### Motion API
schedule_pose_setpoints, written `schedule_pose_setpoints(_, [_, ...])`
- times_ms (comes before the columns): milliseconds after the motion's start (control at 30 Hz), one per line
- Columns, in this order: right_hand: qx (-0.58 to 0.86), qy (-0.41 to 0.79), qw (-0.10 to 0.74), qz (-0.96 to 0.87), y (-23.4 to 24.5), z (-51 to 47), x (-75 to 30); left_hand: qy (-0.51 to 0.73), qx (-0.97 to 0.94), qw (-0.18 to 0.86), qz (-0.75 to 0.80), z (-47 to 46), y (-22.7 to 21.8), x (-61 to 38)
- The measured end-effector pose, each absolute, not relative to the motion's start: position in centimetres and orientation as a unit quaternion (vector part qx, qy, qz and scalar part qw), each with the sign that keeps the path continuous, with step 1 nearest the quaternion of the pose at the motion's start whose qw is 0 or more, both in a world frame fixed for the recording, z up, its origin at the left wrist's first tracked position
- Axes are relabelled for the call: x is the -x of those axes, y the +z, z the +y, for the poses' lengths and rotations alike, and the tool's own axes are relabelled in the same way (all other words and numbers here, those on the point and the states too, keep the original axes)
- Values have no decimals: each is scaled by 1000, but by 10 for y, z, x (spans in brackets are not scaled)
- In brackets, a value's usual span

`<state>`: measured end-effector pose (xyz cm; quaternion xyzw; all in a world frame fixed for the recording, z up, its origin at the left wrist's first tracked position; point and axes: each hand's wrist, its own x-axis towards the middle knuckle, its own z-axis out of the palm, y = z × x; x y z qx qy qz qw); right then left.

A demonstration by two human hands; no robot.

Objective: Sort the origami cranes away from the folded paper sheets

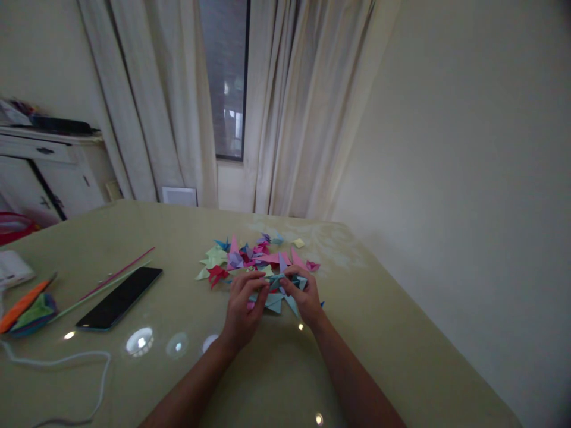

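Observation:
My left hand (244,303) and my right hand (304,295) meet over the middle of the table, both closed on a light blue folded paper piece (276,280). Thumbs and fingertips pinch it from either side, so its full shape is partly hidden. More light blue folded paper (273,304) shows just beneath the hands. Right behind them spreads a pile of origami pieces (250,257) in pink, purple, green, red and blue. A red one (217,275) lies near my left hand, and a small pink one (313,266) sits beyond my right hand.
Left on the glossy table (169,380) lie a black phone (119,298), thin pink and green sticks (116,274), an orange-and-green item (31,309) and a white cable (62,360). A white device (13,268) is at the left edge. Curtains (307,107) hang behind; a wall (468,148) borders the right.

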<state>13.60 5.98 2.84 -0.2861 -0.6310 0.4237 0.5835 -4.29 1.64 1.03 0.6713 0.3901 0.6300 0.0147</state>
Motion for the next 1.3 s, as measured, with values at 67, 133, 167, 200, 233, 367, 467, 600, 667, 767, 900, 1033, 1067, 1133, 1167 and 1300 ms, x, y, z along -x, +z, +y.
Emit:
schedule_pose_setpoints(67, [289,424,581,-632,27,61,-136,620,-679,-2,393,16,13,42])
schedule_pose_setpoints(133, [293,422,578,-634,28,61,-136,619,-678,-7,396,16,14,42])
schedule_pose_setpoints(167, [296,420,578,-634,29,61,-136,620,-677,-10,397,16,14,43])
schedule_pose_setpoints(200, [298,417,579,-635,29,61,-136,621,-675,-15,397,15,14,43])
schedule_pose_setpoints(233, [299,415,581,-633,30,60,-135,621,-674,-21,398,16,14,43])
schedule_pose_setpoints(367, [296,430,586,-620,29,60,-133,611,-676,-40,411,16,13,43])
schedule_pose_setpoints(467, [306,463,580,-597,25,60,-131,600,-679,-41,422,16,13,42])
schedule_pose_setpoints(600, [312,478,574,-588,23,60,-128,594,-679,-57,428,15,14,42])
schedule_pose_setpoints(667, [305,482,570,-592,24,60,-128,587,-685,-62,428,15,14,42])
schedule_pose_setpoints(767, [293,488,575,-588,24,60,-126,576,-695,-67,425,15,14,43])
schedule_pose_setpoints(900, [286,487,586,-581,25,60,-125,593,-687,-66,415,14,14,43])
schedule_pose_setpoints(1033, [287,499,585,-571,21,61,-124,613,-680,-48,399,15,13,44])
schedule_pose_setpoints(1067, [285,503,585,-568,20,62,-125,621,-675,-41,395,16,12,44])
schedule_pose_setpoints(1133, [279,512,579,-569,16,63,-126,637,-661,-27,396,18,10,44])
schedule_pose_setpoints(1167, [276,516,573,-574,15,63,-127,641,-655,-21,400,18,8,44])
schedule_pose_setpoints(1300, [283,520,535,-603,15,62,-128,637,-649,-4,417,19,3,43])
